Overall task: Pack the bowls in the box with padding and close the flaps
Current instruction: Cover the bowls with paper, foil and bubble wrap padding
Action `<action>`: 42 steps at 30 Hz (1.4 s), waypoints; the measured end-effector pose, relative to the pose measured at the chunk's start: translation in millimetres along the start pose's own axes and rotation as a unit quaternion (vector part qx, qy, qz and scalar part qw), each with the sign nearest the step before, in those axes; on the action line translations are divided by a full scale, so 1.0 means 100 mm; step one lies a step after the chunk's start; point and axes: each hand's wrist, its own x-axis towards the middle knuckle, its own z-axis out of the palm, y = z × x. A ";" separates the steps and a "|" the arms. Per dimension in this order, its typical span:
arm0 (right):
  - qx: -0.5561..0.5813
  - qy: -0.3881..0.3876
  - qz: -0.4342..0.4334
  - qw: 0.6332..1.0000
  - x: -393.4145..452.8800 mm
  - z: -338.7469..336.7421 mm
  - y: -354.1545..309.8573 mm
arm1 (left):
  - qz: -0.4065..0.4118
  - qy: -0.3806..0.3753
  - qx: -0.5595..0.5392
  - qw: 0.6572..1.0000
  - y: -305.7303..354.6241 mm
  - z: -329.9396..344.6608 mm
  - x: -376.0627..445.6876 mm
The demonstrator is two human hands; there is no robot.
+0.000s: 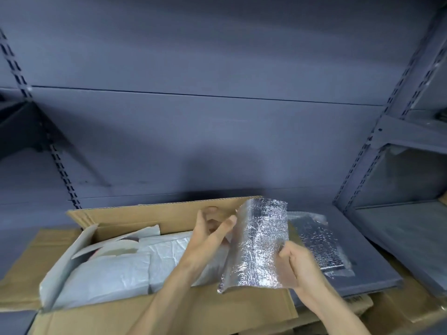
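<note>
Both hands hold a silver foil padding sheet (258, 243) upright over the right end of the open cardboard box (169, 310). The right hand (300, 264) is closed on the sheet's right edge near its lower half, fingers curled in, pinching it. The left hand (208, 238) is loosely spread at the sheet's upper left edge, fingertips touching or just beside the foil; whether it actually grips cannot be told. The sheet's bottom edge curls and rests at the box's near wall; its top edge stands above the far flap (157, 213), which is upright behind the left hand. Left of the grip, the box interior is filled with white wrapped bundles (108, 272) and white paper; no bare bowl shape is visible, so the bowls cannot be made out. The box's left flap (21, 262) lies folded out flat, the near flap hangs down toward the camera. Right of the grip, a second foil sheet (321, 245) in clear bubble wrap lies flat on a grey shelf board (362, 262), close behind the right hand. Open room is mostly above the grip, up to the grey back wall. Slotted grey shelving uprights (377, 146) stand to the right, and more flat cardboard (387, 308) lies under the board at the lower right.
</note>
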 end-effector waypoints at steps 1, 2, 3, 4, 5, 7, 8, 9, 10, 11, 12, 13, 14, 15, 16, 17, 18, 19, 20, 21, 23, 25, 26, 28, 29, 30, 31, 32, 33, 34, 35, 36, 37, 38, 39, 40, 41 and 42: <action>-0.022 0.010 -0.004 1.000 0.02 0.01 -0.01 | -0.011 0.009 -0.010 1.000 -0.01 -0.02 0.00; -0.052 0.028 -0.019 0.998 0.04 0.02 -0.02 | -0.022 0.011 -0.013 1.000 -0.03 -0.04 0.00; -0.080 0.041 -0.035 0.995 0.04 0.04 -0.05 | -0.028 0.009 -0.014 0.999 -0.05 -0.06 0.01; -0.106 0.047 -0.051 0.992 0.04 0.05 -0.08 | -0.025 0.010 -0.012 1.000 -0.07 -0.07 0.02; -0.138 0.049 -0.070 0.987 0.04 0.05 -0.10 | -0.015 0.018 -0.007 1.000 -0.09 -0.07 0.03; -0.220 0.062 -0.118 0.966 0.07 0.01 -0.10 | 0.006 0.062 0.014 0.998 -0.11 -0.07 0.06; -0.255 0.069 -0.142 0.954 0.09 -0.02 -0.08 | 0.006 0.088 0.032 0.996 -0.12 -0.07 0.07; -0.275 0.074 -0.156 0.946 0.09 -0.03 -0.07 | 0.005 0.109 0.056 0.992 -0.13 -0.07 0.08; -0.292 0.089 -0.169 0.937 0.10 -0.04 -0.05 | 0.013 0.123 0.079 0.989 -0.13 -0.07 0.08; -0.313 0.107 -0.186 0.925 0.11 -0.04 -0.02 | 0.033 0.132 0.106 0.985 -0.13 -0.08 0.08; -0.342 0.122 -0.208 0.908 0.11 -0.03 0.00 | 0.063 0.143 0.144 0.977 -0.14 -0.09 0.07; -0.374 0.129 -0.229 0.889 0.10 -0.01 0.01 | 0.100 0.154 0.196 0.963 -0.14 -0.09 0.08; -0.403 0.126 -0.249 0.872 0.10 0.01 0.01 | 0.147 0.160 0.250 0.944 -0.15 -0.09 0.08; -0.435 0.116 -0.262 0.854 0.11 0.04 0.01 | 0.203 0.153 0.295 0.921 -0.16 -0.08 0.08; -0.467 0.107 -0.273 0.834 0.12 0.06 0.01 | 0.258 0.131 0.330 0.899 -0.16 -0.06 0.08; -0.499 0.104 -0.280 0.814 0.13 0.08 0.01 | 0.301 0.099 0.363 0.876 -0.16 -0.04 0.07; -0.520 0.107 -0.285 0.798 0.13 0.09 0.00 | 0.329 0.066 0.395 0.855 -0.17 -0.01 0.05; -0.530 0.110 -0.291 0.789 0.15 0.09 0.00 | 0.345 0.034 0.428 0.835 -0.19 0.01 0.03; -0.535 0.114 -0.297 0.783 0.15 0.09 -0.01 | 0.356 0.006 0.457 0.815 -0.20 0.04 0.02; -0.544 0.119 -0.308 0.771 0.16 0.09 0.00 | 0.363 -0.019 0.482 0.797 -0.22 0.06 0.01; -0.574 0.123 -0.331 0.738 0.17 0.08 0.02 | 0.364 -0.057 0.527 0.766 -0.25 0.07 0.00; -0.601 0.119 -0.339 0.714 0.20 0.07 0.03 | 0.321 -0.081 0.575 0.748 -0.28 0.05 0.00; -0.609 0.113 -0.340 0.708 0.22 0.05 0.03 | 0.286 -0.091 0.602 0.740 -0.29 0.03 0.01; -0.618 0.088 -0.351 0.698 0.27 -0.01 -0.02 | 0.222 -0.109 0.648 0.721 -0.31 0.01 0.01; -0.619 0.061 -0.366 0.692 0.31 -0.04 -0.07 | 0.206 -0.118 0.662 0.711 -0.30 0.01 0.02; -0.621 0.020 -0.381 0.685 0.35 -0.08 -0.13 | 0.194 -0.131 0.670 0.704 -0.29 0.02 0.03; -0.627 -0.030 -0.391 0.673 0.40 -0.10 -0.21 | 0.183 -0.146 0.675 0.700 -0.28 0.03 0.05; -0.642 -0.082 -0.388 0.656 0.44 -0.11 -0.29 | 0.170 -0.161 0.678 0.697 -0.25 0.03 0.06; -0.661 -0.127 -0.378 0.635 0.49 -0.09 -0.37 | 0.159 -0.174 0.681 0.694 -0.23 0.02 0.08; -0.685 -0.162 -0.361 0.611 0.53 -0.07 -0.44 | 0.152 -0.188 0.683 0.689 -0.20 0.00 0.10; -0.707 -0.187 -0.347 0.587 0.57 -0.04 -0.50 | 0.145 -0.205 0.684 0.684 -0.17 -0.03 0.13; -0.726 -0.203 -0.334 0.566 0.61 -0.01 -0.55 | 0.133 -0.225 0.685 0.680 -0.14 -0.07 0.17; -0.738 -0.214 -0.324 0.552 0.64 0.03 -0.60 | 0.117 -0.246 0.683 0.678 -0.11 -0.12 0.20; -0.747 -0.220 -0.314 0.543 0.67 0.07 -0.63 | 0.105 -0.263 0.680 0.677 -0.09 -0.16 0.23; -0.753 -0.224 -0.309 0.535 0.70 0.11 -0.66 | 0.103 -0.274 0.676 0.676 -0.07 -0.20 0.26; -0.761 -0.228 -0.305 0.526 0.72 0.15 -0.69 | 0.105 -0.280 0.674 0.676 -0.07 -0.24 0.27; -0.767 -0.232 -0.303 0.516 0.74 0.19 -0.70 | 0.108 -0.284 0.671 0.676 -0.07 -0.26 0.28; -0.771 -0.237 -0.299 0.510 0.76 0.22 -0.71 | 0.112 -0.285 0.669 0.678 -0.07 -0.29 0.28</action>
